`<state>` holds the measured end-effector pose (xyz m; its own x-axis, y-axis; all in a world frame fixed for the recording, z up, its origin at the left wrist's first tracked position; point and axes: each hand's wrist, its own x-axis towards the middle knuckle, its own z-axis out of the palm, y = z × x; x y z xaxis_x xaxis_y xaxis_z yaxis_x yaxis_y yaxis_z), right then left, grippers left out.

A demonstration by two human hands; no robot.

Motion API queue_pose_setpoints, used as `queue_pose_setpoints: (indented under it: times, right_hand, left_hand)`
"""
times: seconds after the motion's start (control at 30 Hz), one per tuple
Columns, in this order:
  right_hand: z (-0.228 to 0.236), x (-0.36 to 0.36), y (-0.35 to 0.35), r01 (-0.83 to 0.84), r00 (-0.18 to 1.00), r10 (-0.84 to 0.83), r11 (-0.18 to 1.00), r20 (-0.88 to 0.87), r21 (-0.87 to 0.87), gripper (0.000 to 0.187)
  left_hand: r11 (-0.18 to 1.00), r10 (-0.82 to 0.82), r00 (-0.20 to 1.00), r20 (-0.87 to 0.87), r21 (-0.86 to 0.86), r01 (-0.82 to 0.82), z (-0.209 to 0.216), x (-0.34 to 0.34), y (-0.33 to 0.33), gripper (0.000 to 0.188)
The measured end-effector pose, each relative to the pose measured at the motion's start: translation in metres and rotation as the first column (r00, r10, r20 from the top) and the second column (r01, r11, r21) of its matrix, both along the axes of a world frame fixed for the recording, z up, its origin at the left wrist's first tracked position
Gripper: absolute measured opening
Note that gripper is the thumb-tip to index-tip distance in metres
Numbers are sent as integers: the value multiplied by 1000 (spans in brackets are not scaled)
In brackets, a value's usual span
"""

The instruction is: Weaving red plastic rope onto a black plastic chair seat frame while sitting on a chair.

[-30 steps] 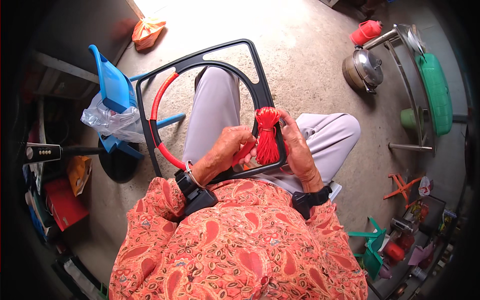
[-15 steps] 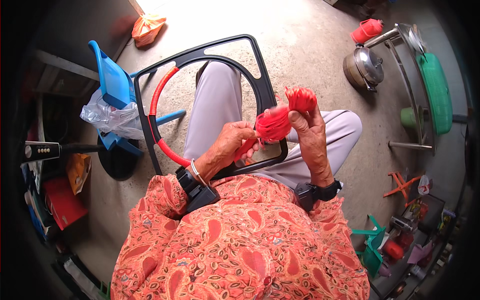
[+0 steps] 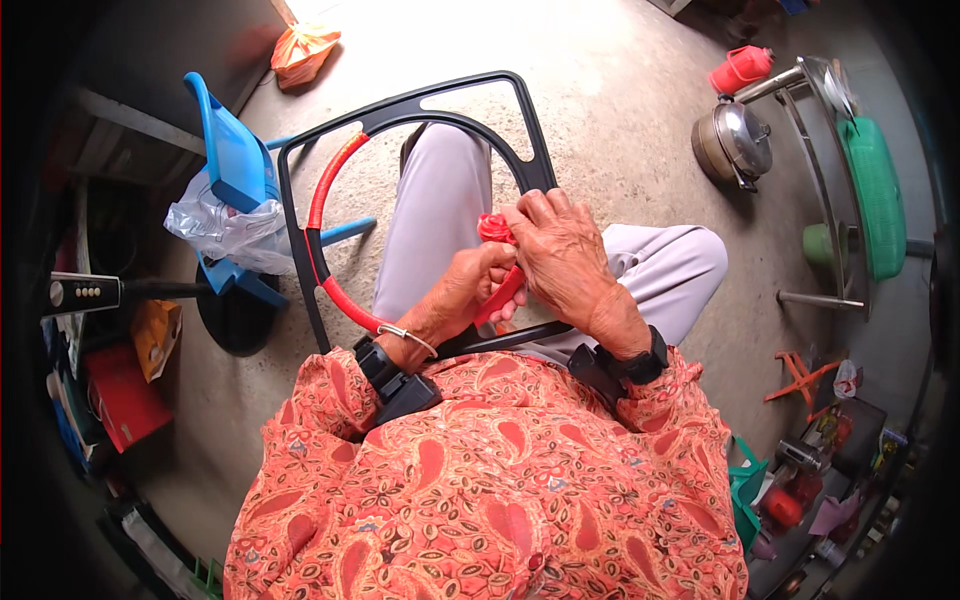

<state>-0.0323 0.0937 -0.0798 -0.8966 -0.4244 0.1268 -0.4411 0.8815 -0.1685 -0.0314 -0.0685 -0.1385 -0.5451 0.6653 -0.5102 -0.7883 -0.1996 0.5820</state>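
Observation:
A black frame (image 3: 538, 140) with a large round opening lies across my lap. Red cord wrapping (image 3: 333, 185) covers stretches of the ring on its left and lower side. At the lower right of the ring, my left hand (image 3: 468, 285) has its fingers closed around the red-wrapped part. My right hand (image 3: 566, 255) lies beside it, back of the hand up, fingers curled over a bundle of red cord (image 3: 494, 229). Only the bundle's looped end shows between the hands; the rest is hidden under my right hand.
To the left stands a blue chair (image 3: 235, 165) with a clear plastic bag (image 3: 220, 228) on it. An orange bag (image 3: 302, 55) lies on the floor ahead. At right are a metal pot (image 3: 735, 145), a red flask (image 3: 741, 68) and a metal rack (image 3: 822, 298) with a green basket (image 3: 873, 195).
My right hand has turned over and come left and down to my left hand, bringing the red cord bundle with it. My left hand stays at the ring.

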Motion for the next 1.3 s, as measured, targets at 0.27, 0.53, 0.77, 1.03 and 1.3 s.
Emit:
queue_pose_setpoints:
  times: [0.27,0.53,0.77,1.03,1.3]
  right_hand:
    - [-10,8,-13,14,997,8,959,74,-283,55]
    - [-44,-34,59,528,849,-163,263,502,-807,19]
    - [-93,-27,41,709,537,553,115,637,-696,31]
    - [-107,13,47,911,264,822,-40,504,-411,60]
    - [-114,-9,40,740,672,603,-516,430,-433,33]
  left_hand:
    - [986,142,988,65,73,-147,0,1,11,51]
    - [973,55,998,11,223,-56,3,1,0,54]
    - [958,-27,999,24,285,19,4,2,-2,48]
    - [973,48,996,80,221,-64,6,4,1,56]
    - [970,-43,986,158,244,3,-3,0,-6,64]
